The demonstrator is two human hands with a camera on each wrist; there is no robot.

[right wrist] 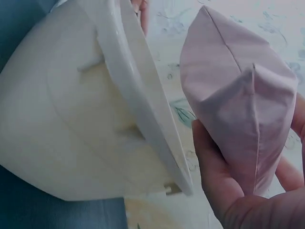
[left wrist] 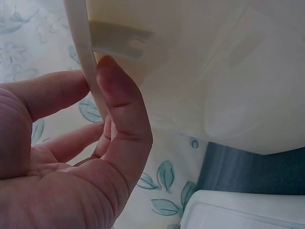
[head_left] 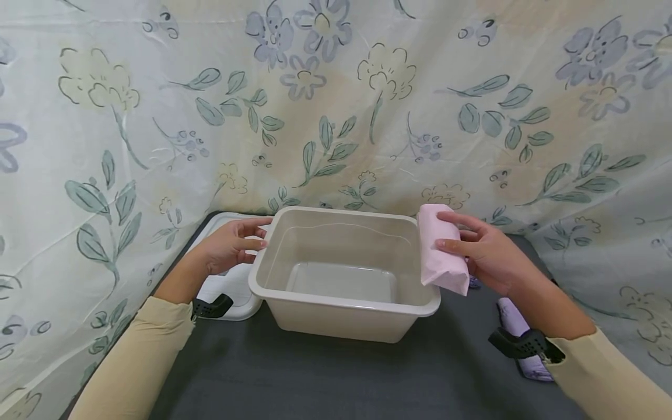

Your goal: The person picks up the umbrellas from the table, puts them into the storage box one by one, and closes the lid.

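**Pink bundle held at the rim of an empty tub**

Nearest to me, a dark grey table [head_left: 336, 379] runs under both cream sleeves. On it, by the right forearm, lies a lilac rolled cloth [head_left: 517, 326], partly hidden.

Further in stands the beige plastic tub [head_left: 341, 274], nothing in it. The left hand [head_left: 231, 245] takes its left rim, thumb and fingers curled round the lip. The right hand [head_left: 485, 254] grips a folded pink cloth bundle [head_left: 441, 248], fingers wrapped round it, just beside the tub's right rim and raised off the table. It looks soft, light and squashy, likely to sag if held by one end, so a grasp round the middle seems safest. The tub looks stiff and smooth.

Behind the left hand lies a white lid [head_left: 231, 291]; beyond everything hangs a flowered sheet [head_left: 336, 105].

The left wrist view alone shows the thumb [left wrist: 121, 109] pressed on the rim's underside. The right wrist view shows the bundle's creased end [right wrist: 248, 109].
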